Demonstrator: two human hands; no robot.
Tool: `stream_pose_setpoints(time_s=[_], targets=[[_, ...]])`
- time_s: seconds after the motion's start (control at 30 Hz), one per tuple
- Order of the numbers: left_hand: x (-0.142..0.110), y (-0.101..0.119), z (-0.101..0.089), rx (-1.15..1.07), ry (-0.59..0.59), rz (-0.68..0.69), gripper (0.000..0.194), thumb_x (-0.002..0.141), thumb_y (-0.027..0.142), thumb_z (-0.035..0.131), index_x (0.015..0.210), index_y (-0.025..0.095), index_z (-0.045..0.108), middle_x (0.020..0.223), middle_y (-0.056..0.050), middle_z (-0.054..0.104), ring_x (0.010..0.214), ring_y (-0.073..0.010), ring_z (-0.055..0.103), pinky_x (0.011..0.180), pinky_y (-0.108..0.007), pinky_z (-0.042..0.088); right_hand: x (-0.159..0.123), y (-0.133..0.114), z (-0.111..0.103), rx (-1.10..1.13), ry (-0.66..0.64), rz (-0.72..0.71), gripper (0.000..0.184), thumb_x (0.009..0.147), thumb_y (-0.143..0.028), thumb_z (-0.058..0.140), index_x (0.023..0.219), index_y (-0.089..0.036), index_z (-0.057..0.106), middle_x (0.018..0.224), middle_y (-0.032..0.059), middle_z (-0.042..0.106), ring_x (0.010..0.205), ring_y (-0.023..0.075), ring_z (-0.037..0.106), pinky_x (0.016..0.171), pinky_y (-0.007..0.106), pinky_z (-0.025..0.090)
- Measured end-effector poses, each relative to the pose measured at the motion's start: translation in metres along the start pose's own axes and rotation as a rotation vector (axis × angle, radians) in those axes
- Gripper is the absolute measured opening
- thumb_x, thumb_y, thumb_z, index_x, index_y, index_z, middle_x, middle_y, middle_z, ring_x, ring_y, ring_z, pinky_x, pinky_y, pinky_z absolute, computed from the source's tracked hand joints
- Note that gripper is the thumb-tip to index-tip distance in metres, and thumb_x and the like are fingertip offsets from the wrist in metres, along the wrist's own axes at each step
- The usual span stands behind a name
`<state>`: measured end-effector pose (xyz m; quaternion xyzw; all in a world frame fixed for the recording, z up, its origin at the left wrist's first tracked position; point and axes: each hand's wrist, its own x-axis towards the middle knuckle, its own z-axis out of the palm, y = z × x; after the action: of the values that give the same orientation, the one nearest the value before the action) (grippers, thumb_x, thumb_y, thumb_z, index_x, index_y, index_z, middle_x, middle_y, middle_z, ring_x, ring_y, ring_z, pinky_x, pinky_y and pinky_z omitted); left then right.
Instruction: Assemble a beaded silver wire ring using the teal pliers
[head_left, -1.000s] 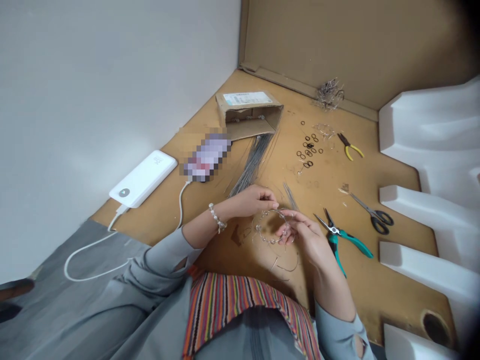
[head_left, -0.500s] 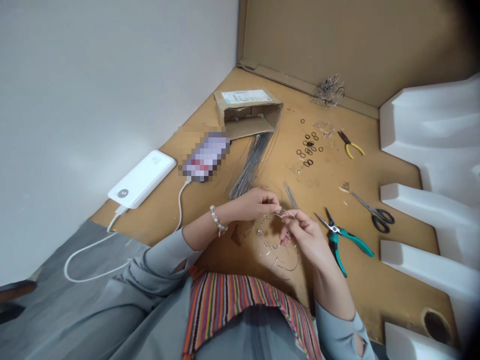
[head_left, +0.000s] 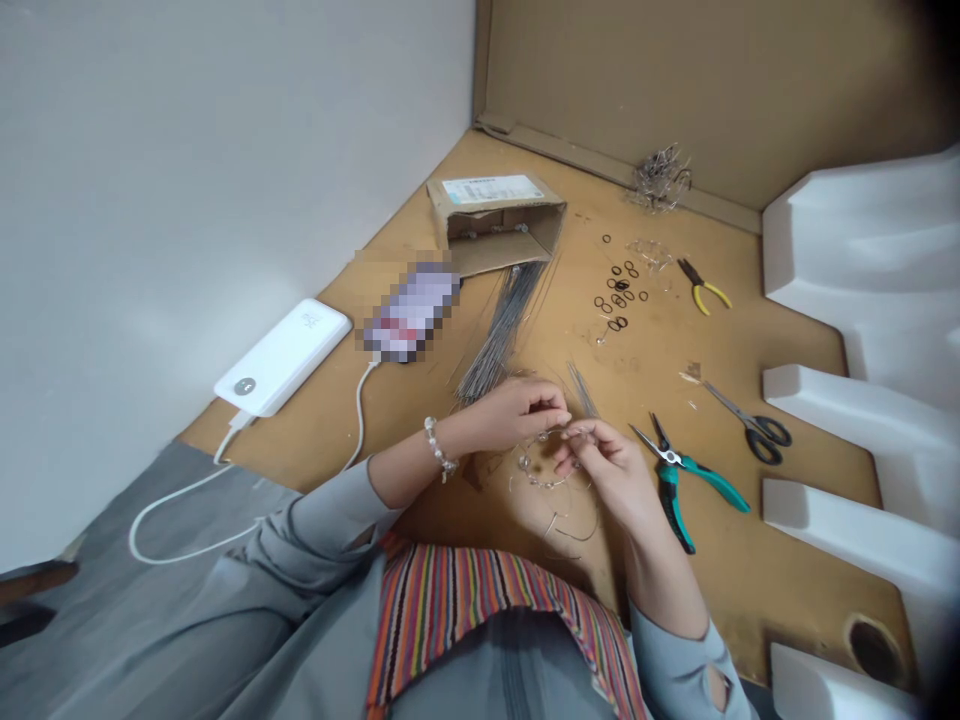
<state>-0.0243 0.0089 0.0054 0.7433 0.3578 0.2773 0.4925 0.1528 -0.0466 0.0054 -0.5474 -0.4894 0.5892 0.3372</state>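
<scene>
A thin wire ring with small clear beads or loops (head_left: pixel 524 463) hangs between my hands above the table. My left hand (head_left: pixel 517 412), with a beaded bracelet (head_left: pixel 439 447) on its wrist, pinches the ring's upper edge. Close beside it, my right hand (head_left: pixel 611 462) is closed on the same ring at the upper right. The fingertips of both hands nearly meet, and the exact join between them is too small to make out. Under the ring lie loose bits of wire (head_left: pixel 571 533). Teal-handled pliers (head_left: pixel 679 465) rest just right of my right hand.
Straight wires (head_left: pixel 504 335) lie before an open cardboard box (head_left: pixel 499 225). Black rings (head_left: pixel 619 297), yellow-handled pliers (head_left: pixel 701 287) and scissors (head_left: pixel 750 425) are further right. A phone (head_left: pixel 412 312) and white power bank (head_left: pixel 283 357) sit left; white foam (head_left: pixel 825 395) borders the right side.
My hands have drawn slightly closer together at the ring's top. The beaded ring now hangs in a rounder loop, its lower edge a little higher.
</scene>
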Motion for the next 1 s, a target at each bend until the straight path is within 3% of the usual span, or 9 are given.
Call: stream_pose_setpoints(time_s=[0.3,0.5,0.6,0.7,1.0], targets=[[0.0027,-0.0046,-0.0037,-0.238,0.001,-0.172,0.025,0.084,0.036,0.053,0.075,0.013,0.059,0.065,0.002,0.054,0.059,-0.0083,0.047,0.057,-0.021,0.037,-0.0006,0.0021,0.0001,0.071,0.029,0.027,0.025,0.080,-0.043,0.061,0.089,-0.019,0.058,0.064,0.0000,0.068,0.055,0.0138,0.064,0.055,0.026,0.049],[0.0036,-0.0056,-0.0034,-0.417,0.008,-0.211,0.027,0.079,0.038,0.061,0.088,0.013,0.060,0.079,-0.001,0.060,0.069,-0.0093,0.053,0.064,-0.023,0.042,-0.0006,0.0032,-0.0012,0.098,0.044,0.036,0.027,0.081,-0.044,0.060,0.092,-0.019,0.057,0.070,0.0014,0.069,0.058,0.0134,0.065,0.056,0.026,0.049],[0.0037,-0.0047,-0.0010,-0.399,-0.023,-0.210,0.023,0.075,0.028,0.066,0.090,0.013,0.059,0.084,-0.003,0.062,0.074,-0.0098,0.055,0.068,-0.023,0.043,-0.0001,0.0024,-0.0024,0.145,0.031,0.051,0.027,0.079,-0.042,0.062,0.093,-0.020,0.057,0.072,0.0016,0.069,0.061,0.0142,0.066,0.059,0.027,0.050],[0.0038,-0.0054,0.0013,-0.326,-0.004,-0.206,0.012,0.077,0.023,0.061,0.082,0.012,0.060,0.077,-0.001,0.061,0.069,-0.0087,0.054,0.065,-0.022,0.042,0.0004,0.0011,-0.0036,0.185,0.017,0.063,0.028,0.078,-0.039,0.064,0.097,-0.019,0.058,0.076,0.0026,0.070,0.064,0.0149,0.067,0.060,0.028,0.051],[0.0040,-0.0054,-0.0013,-0.370,-0.008,-0.238,0.014,0.082,0.025,0.055,0.082,0.011,0.059,0.071,-0.001,0.062,0.058,-0.0073,0.055,0.054,-0.019,0.041,0.0013,0.0027,-0.0043,0.138,0.039,0.069,0.033,0.078,-0.040,0.064,0.102,-0.019,0.057,0.077,0.0033,0.071,0.065,0.0154,0.067,0.063,0.029,0.051]])
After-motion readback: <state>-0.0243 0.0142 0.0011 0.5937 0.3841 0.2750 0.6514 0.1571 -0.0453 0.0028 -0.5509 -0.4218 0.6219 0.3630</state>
